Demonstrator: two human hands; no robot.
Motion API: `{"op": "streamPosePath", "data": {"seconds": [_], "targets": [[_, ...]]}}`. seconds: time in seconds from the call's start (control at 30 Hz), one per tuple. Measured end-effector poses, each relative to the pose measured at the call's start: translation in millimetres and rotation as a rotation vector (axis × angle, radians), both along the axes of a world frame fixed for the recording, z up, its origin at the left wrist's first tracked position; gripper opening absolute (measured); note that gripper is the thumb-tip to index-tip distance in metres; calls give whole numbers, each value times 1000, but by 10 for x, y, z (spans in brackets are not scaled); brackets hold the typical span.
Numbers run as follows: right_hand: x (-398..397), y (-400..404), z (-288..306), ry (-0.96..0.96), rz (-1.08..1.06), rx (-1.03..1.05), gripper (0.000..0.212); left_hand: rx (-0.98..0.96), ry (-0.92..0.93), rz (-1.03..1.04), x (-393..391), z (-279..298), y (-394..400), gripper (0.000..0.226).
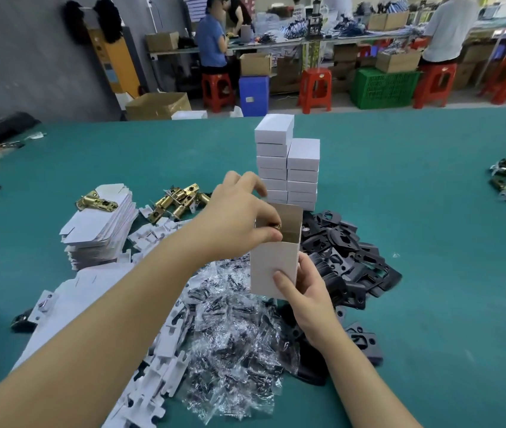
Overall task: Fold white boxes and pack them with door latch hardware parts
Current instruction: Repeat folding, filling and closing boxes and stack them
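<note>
Right hand (307, 291) grips white box (271, 267) upright; left hand (239, 217) pinches brass latch (277, 226) at box mouth.

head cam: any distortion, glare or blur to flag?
Head view: wide-angle bending curves the table edge and stretches both forearms; glare speckles the clear screw bags; background workers soft; open box, left hand and right hand evenly lit, sharp.
</note>
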State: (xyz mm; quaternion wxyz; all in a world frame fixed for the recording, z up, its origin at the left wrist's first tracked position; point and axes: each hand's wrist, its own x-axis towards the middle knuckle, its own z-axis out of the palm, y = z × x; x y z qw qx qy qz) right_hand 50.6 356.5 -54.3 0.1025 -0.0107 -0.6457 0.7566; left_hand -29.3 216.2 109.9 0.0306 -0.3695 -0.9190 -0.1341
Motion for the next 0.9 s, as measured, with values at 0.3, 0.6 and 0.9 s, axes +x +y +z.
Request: {"op": "streamPosePath", "data": {"seconds": [0.3,0.6,0.9], "targets": [[-4,21,-53,0,-53,79,47,-79,-109,86,-92,-154,-77,21],[-24,32,-132,-27,-129,191,39,380,-94,406,-580,-358,-483,15],[-36,14,-117,-41,-153,186,37,-132,-318,464,-741,-1106,-859,31]]}}
